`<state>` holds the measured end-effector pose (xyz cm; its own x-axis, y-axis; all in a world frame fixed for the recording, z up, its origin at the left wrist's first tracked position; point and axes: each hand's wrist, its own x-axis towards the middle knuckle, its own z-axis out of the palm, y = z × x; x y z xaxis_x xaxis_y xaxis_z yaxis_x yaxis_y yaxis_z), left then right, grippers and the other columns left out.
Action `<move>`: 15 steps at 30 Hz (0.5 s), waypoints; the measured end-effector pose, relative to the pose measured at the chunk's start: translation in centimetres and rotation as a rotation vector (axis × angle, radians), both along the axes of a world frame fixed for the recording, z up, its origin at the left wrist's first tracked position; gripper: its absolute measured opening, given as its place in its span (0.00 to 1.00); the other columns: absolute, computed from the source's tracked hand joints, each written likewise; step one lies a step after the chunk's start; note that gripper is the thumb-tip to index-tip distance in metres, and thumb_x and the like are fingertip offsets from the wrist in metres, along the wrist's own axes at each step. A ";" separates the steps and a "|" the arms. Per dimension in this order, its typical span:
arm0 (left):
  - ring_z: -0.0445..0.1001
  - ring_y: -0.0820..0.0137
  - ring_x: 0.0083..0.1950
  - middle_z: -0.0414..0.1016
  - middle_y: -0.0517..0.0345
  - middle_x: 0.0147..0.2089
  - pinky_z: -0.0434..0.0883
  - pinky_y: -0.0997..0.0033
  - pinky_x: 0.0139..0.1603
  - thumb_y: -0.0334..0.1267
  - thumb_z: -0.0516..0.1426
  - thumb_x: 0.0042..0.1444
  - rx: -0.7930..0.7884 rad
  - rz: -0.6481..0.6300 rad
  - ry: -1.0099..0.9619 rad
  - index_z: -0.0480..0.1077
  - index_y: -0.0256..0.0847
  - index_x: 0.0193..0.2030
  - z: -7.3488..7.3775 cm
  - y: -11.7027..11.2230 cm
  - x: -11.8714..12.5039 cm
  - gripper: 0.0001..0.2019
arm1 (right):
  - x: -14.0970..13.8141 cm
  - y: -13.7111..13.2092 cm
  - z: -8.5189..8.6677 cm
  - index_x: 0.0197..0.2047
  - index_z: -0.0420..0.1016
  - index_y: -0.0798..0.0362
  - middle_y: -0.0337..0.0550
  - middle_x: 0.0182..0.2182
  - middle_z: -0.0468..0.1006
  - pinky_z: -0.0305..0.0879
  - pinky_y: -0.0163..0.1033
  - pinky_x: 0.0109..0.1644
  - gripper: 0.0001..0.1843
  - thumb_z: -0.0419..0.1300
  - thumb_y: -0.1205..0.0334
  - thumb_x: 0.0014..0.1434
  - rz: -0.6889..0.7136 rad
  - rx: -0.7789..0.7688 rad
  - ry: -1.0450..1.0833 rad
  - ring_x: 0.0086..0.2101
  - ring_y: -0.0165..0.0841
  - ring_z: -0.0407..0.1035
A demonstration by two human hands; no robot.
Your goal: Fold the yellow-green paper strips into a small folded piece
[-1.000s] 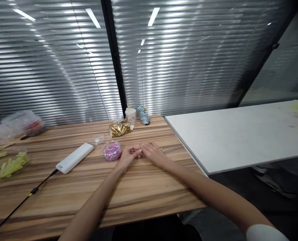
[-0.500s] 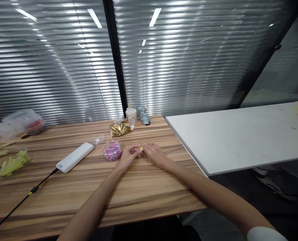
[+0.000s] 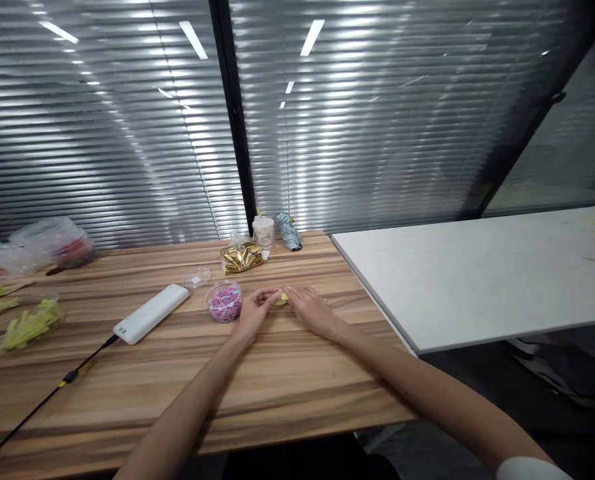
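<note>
Wooden table [image 3: 297,393], left to right: at the far back left, clear plastic tubs [image 3: 47,235], one with something reddish inside; nearer, a clear tray [image 3: 61,315] holding a heap of yellow strips [image 3: 27,329]. Next a white power bank [image 3: 151,313], lying aslant, black cable [image 3: 70,377] running from its near end toward the lower left. A clear lid [image 3: 197,277] lies just beyond its far end. Then a round clear tub [image 3: 209,308] of pink and purple bands [image 3: 225,303], with a gold packet [image 3: 242,257] behind it. Left hand [image 3: 252,315] rests just beside the tub — thumb and fingers pinching the left end of a small yellow piece [image 3: 283,299]. A paper cup [image 3: 264,233] and a crumpled blue wrapper [image 3: 290,235] stand at the back. The yellow piece lies between both hands; right hand [image 3: 311,311] covers its other end, fingers bent — cannot tell whether they grip. Rightmost, a white table [image 3: 477,280].
</note>
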<state>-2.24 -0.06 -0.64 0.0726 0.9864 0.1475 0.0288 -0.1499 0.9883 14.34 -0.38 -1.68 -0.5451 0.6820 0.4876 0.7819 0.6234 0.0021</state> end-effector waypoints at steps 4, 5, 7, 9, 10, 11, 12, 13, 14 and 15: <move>0.73 0.64 0.40 0.76 0.48 0.38 0.69 0.66 0.41 0.43 0.62 0.40 0.018 0.006 0.000 0.73 0.34 0.35 -0.2 0.1 -0.1 0.16 | 0.0 0.1 -0.2 0.54 0.61 0.60 0.53 0.44 0.72 0.61 0.44 0.46 0.18 0.48 0.69 0.60 0.038 0.022 0.018 0.43 0.38 0.66; 0.73 0.64 0.40 0.76 0.48 0.38 0.69 0.66 0.42 0.42 0.62 0.40 0.020 0.005 -0.010 0.73 0.34 0.35 -0.2 0.1 -0.1 0.16 | 0.0 0.2 -0.2 0.53 0.62 0.59 0.53 0.45 0.72 0.61 0.44 0.46 0.18 0.48 0.69 0.60 0.054 0.029 0.024 0.43 0.38 0.66; 0.73 0.64 0.40 0.76 0.49 0.38 0.69 0.65 0.43 0.42 0.62 0.40 0.022 0.007 -0.033 0.73 0.34 0.34 -0.2 0.1 -0.1 0.15 | 0.0 0.2 -0.2 0.53 0.62 0.60 0.53 0.45 0.71 0.62 0.44 0.47 0.18 0.48 0.68 0.60 0.088 0.043 0.039 0.44 0.38 0.66; 0.73 0.64 0.40 0.76 0.49 0.37 0.68 0.65 0.44 0.41 0.62 0.40 0.024 0.015 -0.054 0.73 0.34 0.34 -0.2 0.1 -0.1 0.15 | 0.0 0.1 -0.2 0.54 0.61 0.60 0.53 0.46 0.71 0.61 0.44 0.48 0.18 0.48 0.68 0.60 0.125 0.055 0.051 0.45 0.38 0.66; 0.73 0.65 0.40 0.76 0.49 0.37 0.68 0.64 0.44 0.41 0.63 0.40 0.024 0.022 -0.067 0.73 0.34 0.34 -0.2 0.1 -0.1 0.15 | 0.1 0.1 -0.2 0.55 0.61 0.61 0.54 0.46 0.71 0.62 0.44 0.48 0.19 0.47 0.69 0.60 0.143 0.060 0.054 0.45 0.38 0.65; 0.73 0.65 0.40 0.76 0.49 0.36 0.68 0.64 0.45 0.41 0.63 0.40 0.021 0.032 -0.081 0.72 0.34 0.34 -0.2 0.1 -0.1 0.14 | 0.1 0.1 -0.2 0.55 0.60 0.61 0.54 0.46 0.71 0.62 0.44 0.49 0.20 0.47 0.69 0.60 0.161 0.063 0.056 0.46 0.38 0.65; 0.73 0.65 0.40 0.76 0.49 0.36 0.68 0.64 0.45 0.41 0.63 0.39 0.017 0.042 -0.095 0.72 0.34 0.33 -0.1 0.1 -0.1 0.14 | 0.1 0.1 -0.1 0.56 0.59 0.61 0.54 0.46 0.71 0.62 0.45 0.49 0.20 0.47 0.69 0.60 0.179 0.064 0.057 0.46 0.38 0.65; 0.74 0.65 0.40 0.76 0.50 0.36 0.68 0.64 0.45 0.41 0.63 0.39 0.010 0.052 -0.111 0.72 0.34 0.33 0.0 0.1 -0.1 0.15 | 0.1 0.1 -0.1 0.57 0.58 0.61 0.54 0.46 0.71 0.62 0.45 0.49 0.21 0.47 0.69 0.60 0.193 0.063 0.058 0.46 0.38 0.65; 0.74 0.65 0.39 0.76 0.50 0.36 0.68 0.63 0.45 0.41 0.63 0.38 0.002 0.059 -0.126 0.72 0.35 0.33 0.1 0.1 -0.1 0.15 | 0.1 0.1 -0.1 0.57 0.57 0.61 0.54 0.46 0.71 0.62 0.45 0.49 0.22 0.47 0.70 0.59 0.202 0.062 0.061 0.47 0.39 0.65; 0.74 0.65 0.39 0.76 0.50 0.36 0.68 0.63 0.45 0.41 0.64 0.38 -0.005 0.062 -0.139 0.72 0.35 0.33 0.1 0.1 -0.1 0.15 | 0.1 0.1 -0.1 0.58 0.57 0.61 0.54 0.46 0.71 0.62 0.45 0.49 0.22 0.47 0.70 0.59 0.209 0.060 0.066 0.47 0.39 0.65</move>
<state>-2.38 -0.01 -0.50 -0.0097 0.9892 0.1464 -0.0996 -0.1467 0.9842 14.46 -0.29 -1.79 -0.6369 0.5262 0.5634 0.6356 0.7720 -0.0026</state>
